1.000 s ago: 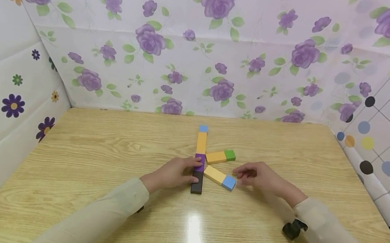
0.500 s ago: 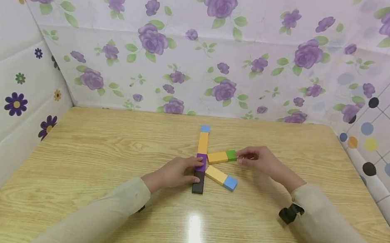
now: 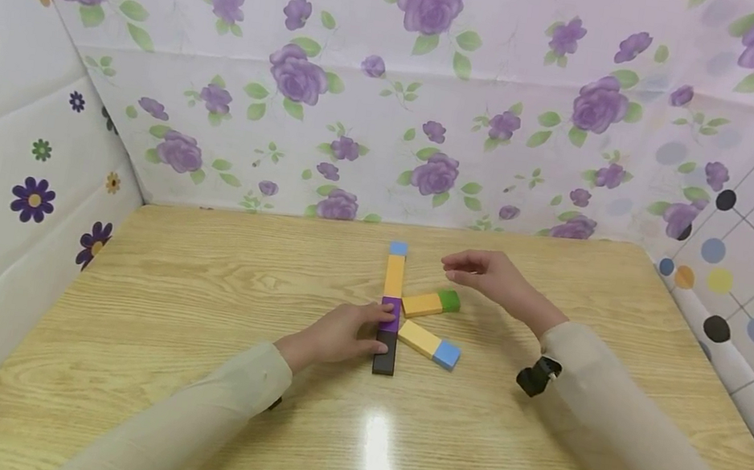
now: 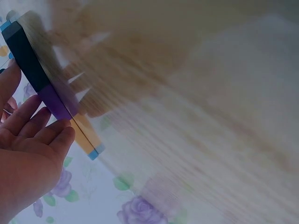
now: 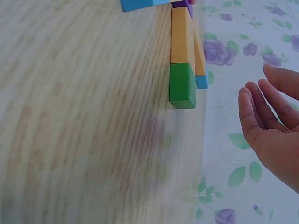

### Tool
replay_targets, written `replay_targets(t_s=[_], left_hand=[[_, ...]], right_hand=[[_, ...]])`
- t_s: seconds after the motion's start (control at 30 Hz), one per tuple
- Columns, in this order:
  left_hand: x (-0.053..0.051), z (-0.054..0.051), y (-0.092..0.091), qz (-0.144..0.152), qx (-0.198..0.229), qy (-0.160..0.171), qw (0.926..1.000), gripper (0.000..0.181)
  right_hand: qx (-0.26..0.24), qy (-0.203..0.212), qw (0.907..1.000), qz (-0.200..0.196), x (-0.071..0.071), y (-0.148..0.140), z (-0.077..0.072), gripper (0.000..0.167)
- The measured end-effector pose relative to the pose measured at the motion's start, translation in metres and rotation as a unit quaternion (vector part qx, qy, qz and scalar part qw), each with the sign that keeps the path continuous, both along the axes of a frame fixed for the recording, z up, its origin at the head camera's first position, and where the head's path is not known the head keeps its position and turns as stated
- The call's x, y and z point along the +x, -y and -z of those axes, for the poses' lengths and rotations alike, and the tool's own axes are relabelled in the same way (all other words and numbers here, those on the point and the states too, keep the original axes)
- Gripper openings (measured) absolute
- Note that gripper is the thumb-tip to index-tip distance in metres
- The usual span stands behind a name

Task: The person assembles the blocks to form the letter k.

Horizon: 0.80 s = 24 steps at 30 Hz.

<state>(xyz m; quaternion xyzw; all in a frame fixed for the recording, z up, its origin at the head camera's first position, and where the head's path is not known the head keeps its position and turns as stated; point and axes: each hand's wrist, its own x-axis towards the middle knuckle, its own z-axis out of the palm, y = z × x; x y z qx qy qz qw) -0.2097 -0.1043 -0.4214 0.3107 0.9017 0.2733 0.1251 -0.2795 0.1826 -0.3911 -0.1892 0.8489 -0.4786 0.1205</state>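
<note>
A straight row of blocks lies on the table: a black block (image 3: pixel 384 356) nearest, then a purple block (image 3: pixel 385 319), an orange block (image 3: pixel 395 274) and a small blue block (image 3: pixel 398 248). My left hand (image 3: pixel 336 332) rests on this row, fingertips on the purple block and thumb at the black one. Two branches slant off to the right. One is orange with a green block (image 5: pixel 181 84) at its end; the other is a pale yellow block (image 3: pixel 418 338) ending in a blue block (image 3: pixel 447 355). Beyond the green block, my right hand (image 3: pixel 498 279) hovers with nothing in its loosely bent fingers.
The wooden table (image 3: pixel 233 270) meets a flower-print cloth (image 3: pixel 218 122) at its back edge. Patterned cloths also stand at the left and right sides. A black wrist camera (image 3: pixel 537 375) hangs under the right sleeve.
My right hand has moved from beside the lower blue block, past the green block's end, up and away toward the back. My left hand stays on the row. The blocks look unmoved.
</note>
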Motion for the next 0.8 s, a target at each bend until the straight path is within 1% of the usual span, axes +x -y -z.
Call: replay_targets(t_s=[0.2, 0.4, 0.57, 0.63, 0.8], left_hand=[[-0.001, 0.002, 0.0, 0.0, 0.001, 0.002, 1.0, 0.059], [-0.001, 0.001, 0.0, -0.004, 0.0, 0.009, 1.0, 0.06], [0.0, 0.001, 0.001, -0.003, 0.001, 0.011, 0.9999, 0.06], [0.0, 0.001, 0.001, -0.003, 0.001, 0.01, 0.9999, 0.059], [-0.001, 0.001, 0.001, -0.004, 0.0, 0.007, 1.0, 0.06]], right_hand=[[-0.011, 0.007, 0.9999, -0.001, -0.013, 0.008, 0.0, 0.044], [-0.018, 0.006, 0.9998, 0.004, -0.027, 0.017, -0.001, 0.045], [-0.021, 0.01, 0.9997, 0.004, -0.038, 0.028, -0.004, 0.045], [-0.018, 0.015, 0.9997, 0.005, -0.04, 0.034, -0.009, 0.044], [-0.02, 0.018, 0.9995, 0.013, -0.052, 0.047, -0.011, 0.041]])
